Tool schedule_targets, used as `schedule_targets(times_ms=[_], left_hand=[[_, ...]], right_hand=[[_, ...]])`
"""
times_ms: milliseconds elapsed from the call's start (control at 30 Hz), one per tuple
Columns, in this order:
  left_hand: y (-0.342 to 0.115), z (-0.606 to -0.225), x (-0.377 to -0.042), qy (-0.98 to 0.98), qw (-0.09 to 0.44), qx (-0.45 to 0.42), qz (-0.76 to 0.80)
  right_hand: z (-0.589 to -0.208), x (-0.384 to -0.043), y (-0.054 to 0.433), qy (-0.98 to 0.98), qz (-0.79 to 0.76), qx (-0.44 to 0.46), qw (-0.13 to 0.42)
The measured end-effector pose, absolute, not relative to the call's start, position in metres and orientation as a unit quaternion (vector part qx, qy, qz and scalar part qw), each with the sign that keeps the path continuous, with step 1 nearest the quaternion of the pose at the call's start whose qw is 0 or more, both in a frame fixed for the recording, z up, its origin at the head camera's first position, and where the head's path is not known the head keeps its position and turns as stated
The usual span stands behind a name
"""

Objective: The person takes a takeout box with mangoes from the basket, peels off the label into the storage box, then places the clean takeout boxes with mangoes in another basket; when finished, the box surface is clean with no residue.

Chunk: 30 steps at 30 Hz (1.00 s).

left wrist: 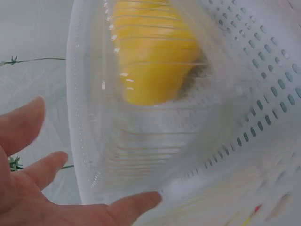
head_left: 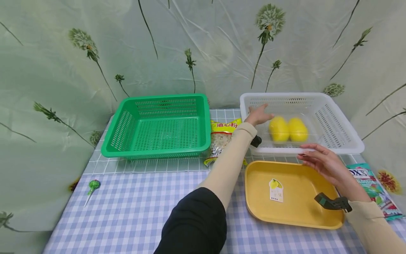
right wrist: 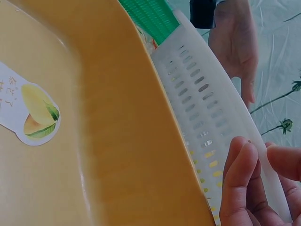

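My left hand (head_left: 258, 115) reaches over the left side of a white perforated basket (head_left: 339, 123), its fingers spread and nothing held. Inside lies a clear ridged plastic box (left wrist: 141, 146) with two yellow fruits (head_left: 279, 129); their kind is unclear. At the basket's front rim is my right hand (head_left: 328, 168), fingers loosely bent and thumb apart. Whether it touches the rim cannot be made out. Below that hand sits a yellow tray (head_left: 298, 195) with a fruit-picture label (head_left: 276, 190) on its bottom.
A green basket (head_left: 168, 130) stands at the left back. Between the baskets lies a macaroni packet (head_left: 220, 141), partly behind my left forearm. A green-wrapped lollipop (head_left: 94, 184) rests on the checked cloth at left. To the right, a teal candy bag (head_left: 374, 187) lies partly behind my right wrist.
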<state>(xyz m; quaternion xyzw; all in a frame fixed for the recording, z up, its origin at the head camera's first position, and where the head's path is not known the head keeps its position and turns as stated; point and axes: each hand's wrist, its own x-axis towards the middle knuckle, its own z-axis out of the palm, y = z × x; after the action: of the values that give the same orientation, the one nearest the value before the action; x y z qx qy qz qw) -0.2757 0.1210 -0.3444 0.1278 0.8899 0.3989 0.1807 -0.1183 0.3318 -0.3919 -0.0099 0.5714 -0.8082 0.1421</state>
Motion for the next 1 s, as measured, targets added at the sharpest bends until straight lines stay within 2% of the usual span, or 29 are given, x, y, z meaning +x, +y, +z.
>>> schedule_targets(times_ms=[233,433,767,1000], left_hand=[[0.113,-0.343,-0.281,0.881,0.172,0.179,0.403],[0.093,-0.324,-0.289,0.875,0.129,0.245,0.396],[0.016,-0.285,-0.281,0.845,0.072,0.294,0.44],[-0.05,-0.283,-0.267,0.853,0.032,0.299,0.426]], right_hand=[[-0.392,-0.119,0.331,0.569,-0.81,-0.02,0.14],[-0.392,-0.119,0.33,0.571,-0.809,-0.008,0.139],[-0.392,-0.117,0.33,0.56,-0.815,-0.02,0.147],[-0.392,-0.114,0.329,0.558,-0.815,-0.043,0.151]])
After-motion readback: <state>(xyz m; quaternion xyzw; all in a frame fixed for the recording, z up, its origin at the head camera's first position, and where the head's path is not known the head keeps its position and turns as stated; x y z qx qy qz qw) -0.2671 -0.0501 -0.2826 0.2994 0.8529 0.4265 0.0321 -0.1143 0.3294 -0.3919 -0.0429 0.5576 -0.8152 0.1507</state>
